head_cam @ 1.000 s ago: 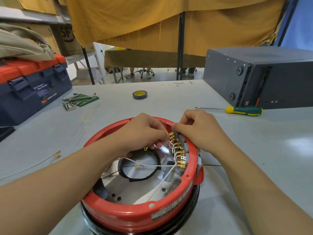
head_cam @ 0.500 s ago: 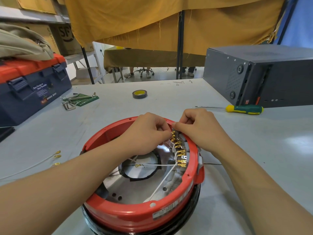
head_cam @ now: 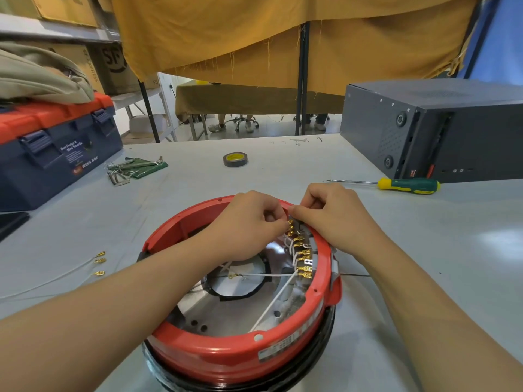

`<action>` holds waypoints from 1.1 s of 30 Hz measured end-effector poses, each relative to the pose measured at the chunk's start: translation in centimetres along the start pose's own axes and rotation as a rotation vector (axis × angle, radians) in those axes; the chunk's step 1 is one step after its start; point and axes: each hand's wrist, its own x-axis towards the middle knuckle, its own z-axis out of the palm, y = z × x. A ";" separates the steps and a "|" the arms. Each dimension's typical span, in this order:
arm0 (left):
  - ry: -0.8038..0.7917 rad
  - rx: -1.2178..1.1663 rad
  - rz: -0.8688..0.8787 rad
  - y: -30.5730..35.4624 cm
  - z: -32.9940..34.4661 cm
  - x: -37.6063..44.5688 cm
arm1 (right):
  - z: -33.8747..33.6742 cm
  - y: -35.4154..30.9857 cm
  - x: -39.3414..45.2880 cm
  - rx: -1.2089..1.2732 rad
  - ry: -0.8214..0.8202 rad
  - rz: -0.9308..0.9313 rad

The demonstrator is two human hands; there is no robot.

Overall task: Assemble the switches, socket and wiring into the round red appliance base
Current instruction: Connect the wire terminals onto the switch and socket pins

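Red appliance base [head_cam: 226,355] is sitting open side up at lower centre of the frame, on a grey tabletop [head_cam: 424,278], with a black ring under it. Inside: bare metal floor with a black-edged round opening, white wires [head_cam: 271,301] crossing it. A row of brass spade terminals [head_cam: 301,250] is running along the inner right wall, white leads coming off them.

Both forearms are reaching in from the bottom corners. Left hand [head_cam: 246,224] is hovering over the base interior, fingers curled, thumb and forefinger pinching something small at the top end of the terminal row; cannot tell exactly what. Right hand [head_cam: 331,219] is lying over the far right rim, fingers curled tight, tips meeting the left hand's at the same spot; whether it is gripping a terminal or the rim edge, cannot tell.

Left of the base, loose white wires with brass terminals [head_cam: 99,263] are lying on the tabletop. Further back: yellow-green screwdriver [head_cam: 407,185] at right, tape roll [head_cam: 235,159] at centre, hex keys on a green holder [head_cam: 133,168] at left. Blue-and-red toolbox [head_cam: 53,148] is sitting at far left, dark grey metal case [head_cam: 441,128] at far right, mustard cloth [head_cam: 283,35] hanging behind.
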 end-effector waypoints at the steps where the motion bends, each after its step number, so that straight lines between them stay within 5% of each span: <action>1: -0.005 0.008 0.002 0.0 -0.1 0.0 | 0.0 0.0 0.0 0.008 -0.009 0.008; 11: 0.072 0.050 -0.045 -0.7 -4.2 -0.9 | -0.1 0.1 -0.1 0.241 -0.124 0.090; 20: 0.315 -0.082 -0.338 -8.0 -10.5 -7.3 | 0.5 0.4 -0.1 0.312 -0.064 0.090; 33: 0.208 0.285 -0.585 -15.6 -12.1 -13.3 | 1.7 0.0 -0.2 0.270 0.030 0.108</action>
